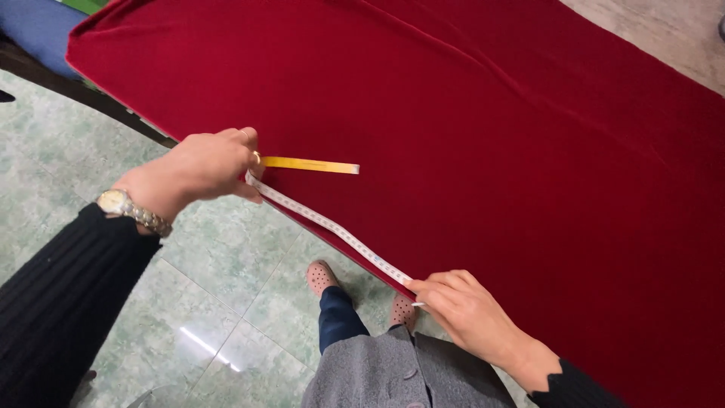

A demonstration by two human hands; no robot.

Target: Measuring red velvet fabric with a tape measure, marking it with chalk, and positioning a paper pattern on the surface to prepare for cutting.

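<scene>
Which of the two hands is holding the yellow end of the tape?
The left hand, with the wristwatch; the yellow tail of the measuring tape sticks out from it. The right hand pins the white end.

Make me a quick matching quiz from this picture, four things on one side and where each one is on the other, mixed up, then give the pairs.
Things:
1. left hand
2. right hand
3. wristwatch
4. red cloth

Places:
A. spread flat, covering the table
B. pinching the tape measure at the cloth's near edge, lower end
C. on the left wrist
D. holding the tape's upper end, its yellow tail lying on the cloth

Pairs: 1-D, 2-B, 3-C, 4-A
</scene>
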